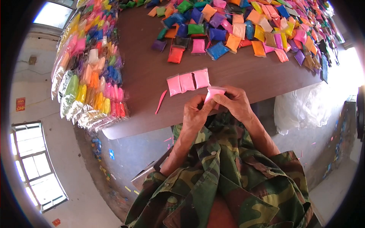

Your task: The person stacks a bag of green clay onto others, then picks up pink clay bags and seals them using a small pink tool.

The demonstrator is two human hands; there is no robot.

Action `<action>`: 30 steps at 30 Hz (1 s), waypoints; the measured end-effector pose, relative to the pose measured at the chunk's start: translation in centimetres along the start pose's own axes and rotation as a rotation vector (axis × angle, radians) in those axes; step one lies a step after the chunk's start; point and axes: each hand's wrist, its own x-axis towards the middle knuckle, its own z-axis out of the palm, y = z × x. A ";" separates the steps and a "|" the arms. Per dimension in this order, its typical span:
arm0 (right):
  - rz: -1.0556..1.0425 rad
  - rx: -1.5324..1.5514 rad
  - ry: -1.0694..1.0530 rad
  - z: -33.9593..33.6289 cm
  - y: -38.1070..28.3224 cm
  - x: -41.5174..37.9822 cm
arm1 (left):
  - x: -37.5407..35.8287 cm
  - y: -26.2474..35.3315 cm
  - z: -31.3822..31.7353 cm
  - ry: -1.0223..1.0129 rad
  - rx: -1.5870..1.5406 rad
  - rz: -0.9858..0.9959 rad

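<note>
- Pink packet — one small sealed pouch of pink material, held up between both of your hands just over the near edge of the table.
- Left hand — your fingers are closed on the packet's lower left side, thumb pressed up against it.
- Right hand — your fingers pinch the packet's upper right edge; the two hands are equally close, both in contact with it.
- Orientation — the packet's long axis runs roughly left to right, tilted slightly; it sits at your fingertips, on the far side of both palms.
- Row of three pink packets — lying flat side by side on the table, just beyond and left of the held one, not touching it.
- Pink stick tool — thin, lying on the table left of the row, well clear of your hands.
- Heap of mixed-colour packets — spread across the far right of the table.
- Bagged bundles of packets — stacked along the left edge of the table.
- Camouflage jacket — on you, filling the near part of the view.
</note>
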 end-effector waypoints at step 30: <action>-0.545 -1.370 0.293 -6.3 -0.7 -2.4 | -1.9 0.0 -13.6 0.539 1.000 0.218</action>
